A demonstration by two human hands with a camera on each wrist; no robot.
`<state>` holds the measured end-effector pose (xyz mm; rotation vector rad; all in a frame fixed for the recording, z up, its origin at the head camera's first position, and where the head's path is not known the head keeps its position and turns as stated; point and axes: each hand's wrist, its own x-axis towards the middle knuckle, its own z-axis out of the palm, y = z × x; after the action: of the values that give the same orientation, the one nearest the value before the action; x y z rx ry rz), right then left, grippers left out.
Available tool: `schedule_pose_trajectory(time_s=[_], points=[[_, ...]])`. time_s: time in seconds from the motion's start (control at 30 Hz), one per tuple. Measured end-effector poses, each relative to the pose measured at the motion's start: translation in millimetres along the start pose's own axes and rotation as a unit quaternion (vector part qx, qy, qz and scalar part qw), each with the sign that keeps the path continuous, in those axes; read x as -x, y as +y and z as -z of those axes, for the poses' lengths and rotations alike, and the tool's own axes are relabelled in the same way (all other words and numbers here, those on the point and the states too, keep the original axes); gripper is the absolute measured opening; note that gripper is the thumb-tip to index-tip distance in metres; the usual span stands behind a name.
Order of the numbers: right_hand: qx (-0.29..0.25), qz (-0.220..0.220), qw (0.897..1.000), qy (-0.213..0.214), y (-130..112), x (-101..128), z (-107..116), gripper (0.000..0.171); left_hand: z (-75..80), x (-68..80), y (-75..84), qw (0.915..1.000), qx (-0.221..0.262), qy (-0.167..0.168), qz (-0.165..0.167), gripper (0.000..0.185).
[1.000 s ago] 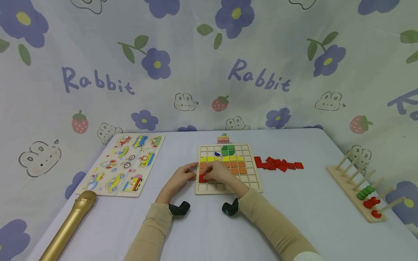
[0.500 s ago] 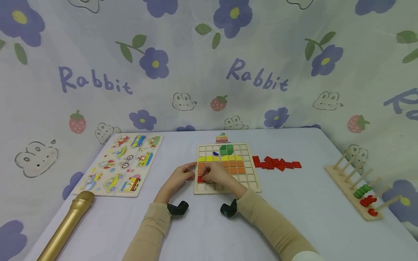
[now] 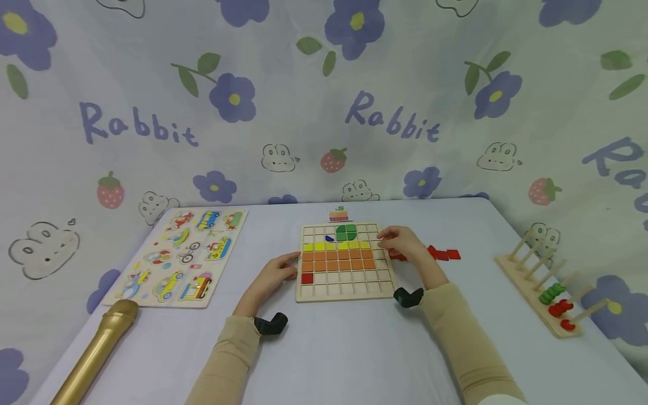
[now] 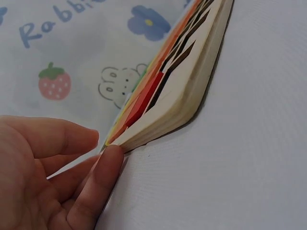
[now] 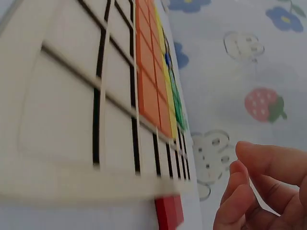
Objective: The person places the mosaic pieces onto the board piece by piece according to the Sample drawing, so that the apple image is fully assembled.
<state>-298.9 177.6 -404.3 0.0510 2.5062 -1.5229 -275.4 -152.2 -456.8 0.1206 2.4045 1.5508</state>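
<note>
A wooden grid board (image 3: pixel 349 291) lies mid-table, bearing two rows of orange tiles (image 3: pixel 338 259), a yellow row, green pieces (image 3: pixel 346 232) and a small blue piece. One red tile (image 3: pixel 307 278) sits in the leftmost column below the orange rows. My left hand (image 3: pixel 273 274) rests at the board's left edge, its thumb (image 4: pixel 109 165) right at the corner in the left wrist view. At the board's right edge hovers my right hand (image 3: pixel 405 243), fingers loosely bent with nothing between them. Loose red tiles (image 3: pixel 442 255) lie beneath and beyond it, partly hidden by the hand.
A small picture card (image 3: pixel 338 214) is behind the grid board. On the left are a vehicle puzzle board (image 3: pixel 177 259) and a gold microphone (image 3: pixel 103 343). A wooden peg stand (image 3: pixel 539 295) with green and red beads is on the right.
My right hand has left the red tile on the grid and moved right, over the board's right edge by the loose tiles. My left hand stays at the board's left edge.
</note>
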Motion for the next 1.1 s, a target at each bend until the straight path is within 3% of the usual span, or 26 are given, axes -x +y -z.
schedule_pose_trajectory(time_s=[0.17,0.47,0.8,1.1], points=[[-0.014,-0.061,0.998,0.025,25.2,0.3,36.9,0.037,0.9,0.7,-0.5,1.0,0.0,0.0,-0.003,0.048],[0.004,-0.083,0.995,0.056,53.2,6.3,65.8,0.042,-1.0,1.5,-0.7,1.0,-0.003,0.003,0.0,0.047],[0.097,-0.093,0.989,0.064,68.1,7.6,69.1,0.042,-2.0,2.7,1.6,0.9999,0.015,0.002,-0.007,0.048],[0.046,-0.061,0.992,0.1,57.7,10.7,64.4,0.037,0.1,7.8,7.7,0.9997,0.021,-0.01,-0.006,0.047]])
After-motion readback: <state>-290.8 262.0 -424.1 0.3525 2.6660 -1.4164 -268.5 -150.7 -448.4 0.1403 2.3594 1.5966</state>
